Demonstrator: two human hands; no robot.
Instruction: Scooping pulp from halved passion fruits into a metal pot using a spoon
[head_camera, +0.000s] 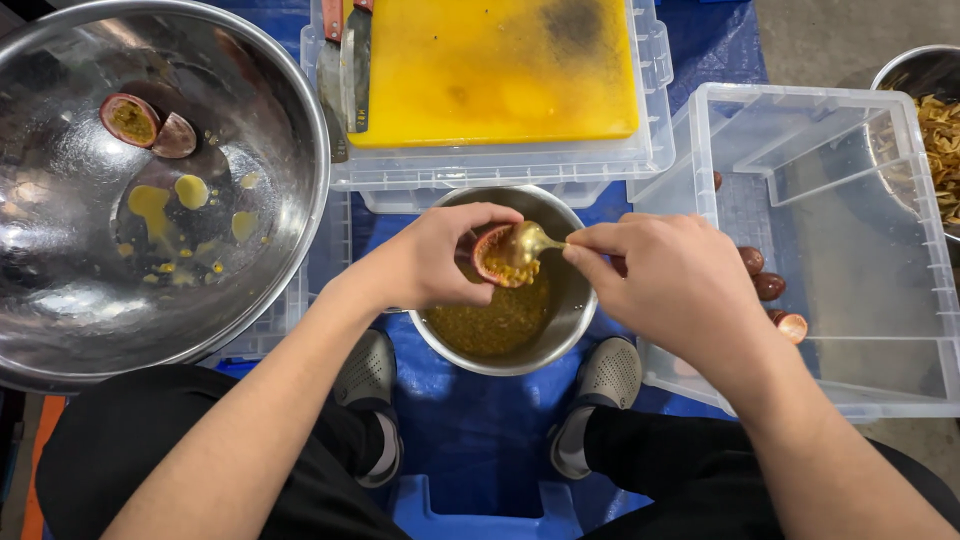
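My left hand (430, 258) grips a halved passion fruit (493, 258) over a small steel pot (565, 330) that holds yellow pulp with seeds. My right hand (665, 280) holds a metal spoon (528, 243), its bowl inside the fruit half. Both hands hover just above the pot, which stands on a blue sheet between my feet.
A big steel bowl (60, 260) at left holds two fruit halves (148, 124) and juice drops. Behind the pot a yellow cutting board (490, 70) with a knife (356, 70) lies on a clear crate. A clear bin (850, 250) at right holds a few dark fruits (765, 280). Another bowl (935, 110) with peels sits far right.
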